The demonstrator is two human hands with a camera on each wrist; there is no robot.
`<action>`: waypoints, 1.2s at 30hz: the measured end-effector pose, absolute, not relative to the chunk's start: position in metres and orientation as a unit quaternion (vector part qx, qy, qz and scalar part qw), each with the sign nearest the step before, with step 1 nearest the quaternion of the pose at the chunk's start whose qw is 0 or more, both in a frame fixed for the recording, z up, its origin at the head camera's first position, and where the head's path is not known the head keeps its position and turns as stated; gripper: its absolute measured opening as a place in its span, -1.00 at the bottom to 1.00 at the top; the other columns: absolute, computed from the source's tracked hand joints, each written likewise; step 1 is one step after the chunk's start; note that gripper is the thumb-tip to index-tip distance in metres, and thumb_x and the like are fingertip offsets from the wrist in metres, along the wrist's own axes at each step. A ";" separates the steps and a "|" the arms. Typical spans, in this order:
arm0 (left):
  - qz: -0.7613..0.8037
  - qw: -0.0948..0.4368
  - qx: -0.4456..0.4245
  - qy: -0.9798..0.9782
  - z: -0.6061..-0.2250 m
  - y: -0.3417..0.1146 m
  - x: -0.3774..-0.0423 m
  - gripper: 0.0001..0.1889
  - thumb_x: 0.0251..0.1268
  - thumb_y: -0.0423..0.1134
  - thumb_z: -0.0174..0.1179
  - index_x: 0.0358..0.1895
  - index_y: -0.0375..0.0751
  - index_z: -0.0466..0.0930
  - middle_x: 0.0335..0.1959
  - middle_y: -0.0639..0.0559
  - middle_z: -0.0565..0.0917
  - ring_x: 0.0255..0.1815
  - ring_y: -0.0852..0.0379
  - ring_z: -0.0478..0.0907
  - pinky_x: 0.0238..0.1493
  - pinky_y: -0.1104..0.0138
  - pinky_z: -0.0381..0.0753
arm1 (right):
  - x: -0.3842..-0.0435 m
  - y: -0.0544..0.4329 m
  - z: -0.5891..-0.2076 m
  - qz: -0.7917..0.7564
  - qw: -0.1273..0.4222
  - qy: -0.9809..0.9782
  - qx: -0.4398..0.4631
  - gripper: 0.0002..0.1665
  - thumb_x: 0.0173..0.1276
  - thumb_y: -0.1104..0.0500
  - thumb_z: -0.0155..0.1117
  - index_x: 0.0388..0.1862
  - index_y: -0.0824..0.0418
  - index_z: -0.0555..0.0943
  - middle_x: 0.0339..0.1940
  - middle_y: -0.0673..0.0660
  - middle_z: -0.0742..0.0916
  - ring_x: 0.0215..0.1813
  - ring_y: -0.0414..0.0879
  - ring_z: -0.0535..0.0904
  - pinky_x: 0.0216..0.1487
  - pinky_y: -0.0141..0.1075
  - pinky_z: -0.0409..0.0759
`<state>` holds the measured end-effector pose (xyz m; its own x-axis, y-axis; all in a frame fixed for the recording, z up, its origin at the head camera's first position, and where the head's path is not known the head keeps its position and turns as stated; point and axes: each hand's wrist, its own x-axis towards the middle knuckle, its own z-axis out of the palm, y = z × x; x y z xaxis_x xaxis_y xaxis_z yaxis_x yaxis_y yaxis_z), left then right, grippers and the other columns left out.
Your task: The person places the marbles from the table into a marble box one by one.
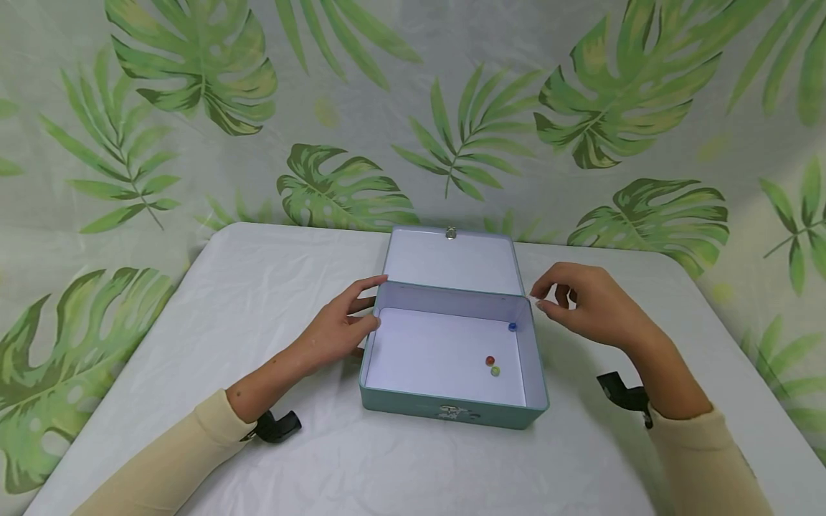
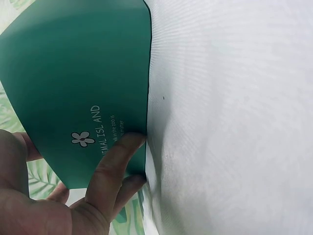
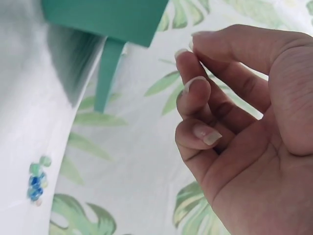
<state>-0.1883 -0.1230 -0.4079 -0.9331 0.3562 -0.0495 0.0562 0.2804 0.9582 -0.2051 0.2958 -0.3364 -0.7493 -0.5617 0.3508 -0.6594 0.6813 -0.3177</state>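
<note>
A green tin box (image 1: 445, 413) with a white inside lies on the table, its hinged lid (image 1: 452, 258) folded back. In it are a blue bead (image 1: 513, 327), a red bead (image 1: 490, 360) and a yellow-green bead (image 1: 495, 371). My left hand (image 1: 338, 326) grips the box's left wall, thumb at the rim. In the left wrist view its fingers (image 2: 105, 178) press the printed outer side. Just outside the far right corner, my right hand (image 1: 590, 304) pinches a small pale bead (image 3: 190, 45) between thumb and index fingertip, mostly hidden. Its other fingers are curled.
A small heap of green and blue beads (image 3: 36, 181) lies on the table in the right wrist view, hidden in the head view. White cloth (image 1: 277, 287) covers the table. A leaf-patterned curtain (image 1: 452, 107) hangs behind it.
</note>
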 end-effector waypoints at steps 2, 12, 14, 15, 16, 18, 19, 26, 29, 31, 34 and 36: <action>0.585 0.128 0.130 0.791 -0.408 -0.123 -0.188 -0.30 0.53 -0.23 0.11 0.64 0.43 0.23 0.60 -0.11 0.38 0.48 -0.21 0.51 -0.14 -0.03 0.79 | -0.209 0.300 -0.339 0.216 0.119 -0.913 0.325 -0.72 0.27 0.41 0.50 -0.18 0.04 0.77 -0.24 -0.16 0.76 -0.34 -0.27 0.54 -0.29 -0.32 0.51; 0.586 0.127 0.132 0.790 -0.408 -0.123 -0.189 -0.29 0.53 -0.23 0.10 0.64 0.44 0.23 0.61 -0.10 0.37 0.49 -0.22 0.49 -0.13 -0.03 0.79 | -0.227 0.329 -0.354 0.217 0.128 -0.937 0.241 -0.85 0.36 0.35 0.45 -0.16 0.15 0.79 -0.21 0.04 0.80 -0.35 -0.18 0.58 -0.37 -0.29 0.51; 0.582 0.125 0.131 0.793 -0.409 -0.124 -0.189 -0.30 0.53 -0.22 0.10 0.64 0.44 0.23 0.60 -0.09 0.38 0.49 -0.22 0.49 -0.13 -0.02 0.80 | -0.231 0.335 -0.357 0.221 0.122 -0.941 0.224 -0.88 0.38 0.33 0.44 -0.14 0.18 0.78 -0.18 0.08 0.80 -0.33 -0.15 0.58 -0.38 -0.28 0.49; 0.581 0.123 0.131 0.794 -0.409 -0.123 -0.190 -0.30 0.53 -0.22 0.11 0.64 0.44 0.23 0.60 -0.09 0.38 0.49 -0.23 0.49 -0.13 -0.02 0.80 | -0.233 0.338 -0.359 0.221 0.120 -0.943 0.217 -0.88 0.39 0.33 0.44 -0.13 0.19 0.78 -0.17 0.10 0.80 -0.33 -0.14 0.58 -0.38 -0.27 0.49; 0.579 0.122 0.130 0.795 -0.409 -0.123 -0.190 -0.30 0.53 -0.22 0.11 0.64 0.44 0.24 0.60 -0.09 0.38 0.49 -0.23 0.49 -0.13 -0.02 0.80 | -0.235 0.340 -0.360 0.220 0.117 -0.945 0.210 -0.89 0.39 0.32 0.43 -0.13 0.21 0.78 -0.17 0.12 0.80 -0.32 -0.12 0.58 -0.38 -0.27 0.49; 0.576 0.120 0.129 0.798 -0.409 -0.123 -0.190 -0.30 0.53 -0.22 0.11 0.64 0.44 0.24 0.60 -0.09 0.38 0.49 -0.23 0.49 -0.13 -0.02 0.80 | -0.238 0.345 -0.364 0.219 0.111 -0.948 0.200 -0.88 0.40 0.32 0.42 -0.11 0.24 0.78 -0.16 0.15 0.79 -0.32 -0.08 0.59 -0.38 -0.24 0.48; 0.575 0.120 0.129 0.799 -0.409 -0.123 -0.190 -0.30 0.52 -0.21 0.11 0.63 0.45 0.24 0.60 -0.08 0.38 0.49 -0.23 0.49 -0.13 -0.01 0.80 | -0.239 0.347 -0.365 0.217 0.110 -0.950 0.196 -0.88 0.40 0.33 0.41 -0.11 0.26 0.78 -0.16 0.17 0.79 -0.32 -0.07 0.58 -0.38 -0.23 0.49; 0.573 0.118 0.126 0.801 -0.407 -0.123 -0.189 -0.30 0.52 -0.22 0.10 0.63 0.45 0.24 0.60 -0.08 0.38 0.49 -0.23 0.49 -0.14 0.00 0.80 | -0.249 0.358 -0.380 0.197 0.096 -0.959 0.179 -0.77 0.39 0.35 0.39 0.00 0.37 0.76 -0.12 0.30 0.77 -0.40 -0.09 0.54 -0.38 -0.19 0.49; 0.574 0.119 0.124 0.801 -0.407 -0.122 -0.188 -0.30 0.52 -0.22 0.10 0.63 0.46 0.24 0.60 -0.09 0.38 0.49 -0.23 0.49 -0.13 0.00 0.80 | -0.252 0.360 -0.387 0.193 0.083 -0.962 0.175 -0.72 0.39 0.35 0.38 0.05 0.40 0.74 -0.05 0.34 0.75 -0.37 -0.06 0.55 -0.34 -0.16 0.50; 0.572 0.118 0.123 0.802 -0.408 -0.122 -0.188 -0.30 0.52 -0.21 0.10 0.63 0.47 0.23 0.60 -0.09 0.38 0.49 -0.23 0.49 -0.12 -0.01 0.80 | -0.255 0.361 -0.391 0.190 0.077 -0.963 0.176 -0.70 0.39 0.35 0.38 0.08 0.42 0.73 0.01 0.38 0.72 -0.34 -0.01 0.58 -0.30 -0.11 0.52; 0.571 0.117 0.123 0.803 -0.408 -0.122 -0.188 -0.30 0.52 -0.20 0.10 0.62 0.49 0.23 0.60 -0.08 0.38 0.49 -0.22 0.50 -0.11 -0.01 0.79 | -0.258 0.362 -0.397 0.180 0.070 -0.965 0.177 -0.66 0.38 0.35 0.36 0.10 0.43 0.72 0.09 0.40 0.68 -0.29 0.04 0.60 -0.24 -0.05 0.53; 0.571 0.116 0.124 0.803 -0.409 -0.123 -0.188 -0.30 0.52 -0.20 0.10 0.62 0.48 0.23 0.60 -0.08 0.38 0.48 -0.22 0.50 -0.11 0.00 0.79 | -0.259 0.362 -0.400 0.176 0.070 -0.966 0.178 -0.65 0.36 0.35 0.37 0.10 0.44 0.72 0.12 0.40 0.67 -0.26 0.08 0.60 -0.21 -0.01 0.54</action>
